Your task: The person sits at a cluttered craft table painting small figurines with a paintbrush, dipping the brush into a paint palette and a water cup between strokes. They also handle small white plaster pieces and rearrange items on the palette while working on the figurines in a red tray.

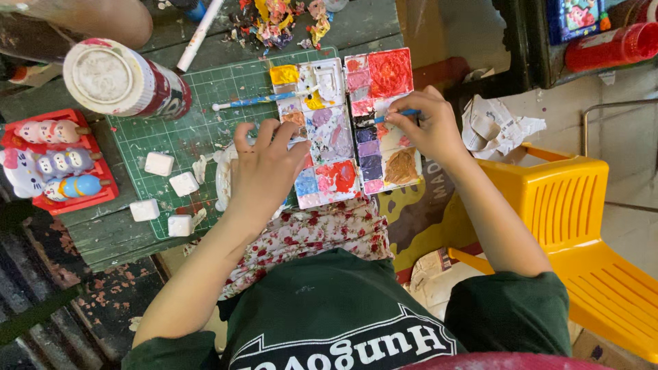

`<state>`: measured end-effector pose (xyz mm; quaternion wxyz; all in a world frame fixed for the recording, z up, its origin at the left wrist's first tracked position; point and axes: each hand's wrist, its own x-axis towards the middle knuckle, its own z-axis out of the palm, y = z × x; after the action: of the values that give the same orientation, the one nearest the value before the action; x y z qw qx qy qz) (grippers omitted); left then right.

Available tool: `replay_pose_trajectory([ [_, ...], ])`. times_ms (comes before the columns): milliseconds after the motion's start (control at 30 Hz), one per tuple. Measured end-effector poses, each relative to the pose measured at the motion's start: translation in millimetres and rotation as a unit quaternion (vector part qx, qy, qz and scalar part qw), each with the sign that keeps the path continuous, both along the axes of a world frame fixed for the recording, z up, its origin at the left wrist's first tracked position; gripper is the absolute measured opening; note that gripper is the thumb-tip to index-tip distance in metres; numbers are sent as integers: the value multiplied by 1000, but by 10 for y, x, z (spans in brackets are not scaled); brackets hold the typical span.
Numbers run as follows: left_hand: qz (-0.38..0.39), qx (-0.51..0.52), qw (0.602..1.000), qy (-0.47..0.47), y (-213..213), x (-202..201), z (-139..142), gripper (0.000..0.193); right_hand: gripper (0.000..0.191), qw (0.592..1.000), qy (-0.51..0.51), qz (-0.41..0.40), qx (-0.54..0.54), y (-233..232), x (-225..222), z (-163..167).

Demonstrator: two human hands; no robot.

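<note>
Blue-handled thin paintbrush [397, 114] pinched in our right hand [428, 130], tip over the white plastic palette [343, 123] of mixed paints; our left hand [264, 168] curls around a white plaster figure [223, 179].

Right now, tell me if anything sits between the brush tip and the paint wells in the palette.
Nothing visible does. The right hand holds the blue brush with its tip already down over the palette, among the pink and purple wells. The left hand rests on a white figure to the side, clear of the brush.

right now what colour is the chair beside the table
Bright yellow plastic; the chair shows clearly in the head view, on the person's right.
</note>
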<state>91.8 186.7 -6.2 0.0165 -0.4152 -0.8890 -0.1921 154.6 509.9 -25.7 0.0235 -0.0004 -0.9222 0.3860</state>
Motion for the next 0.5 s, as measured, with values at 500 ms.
replay_pose_trajectory([
  [500,-4,-1,1000,3,-16,17,-41,22,10,991,-62,-42,-111,107,65,-178],
])
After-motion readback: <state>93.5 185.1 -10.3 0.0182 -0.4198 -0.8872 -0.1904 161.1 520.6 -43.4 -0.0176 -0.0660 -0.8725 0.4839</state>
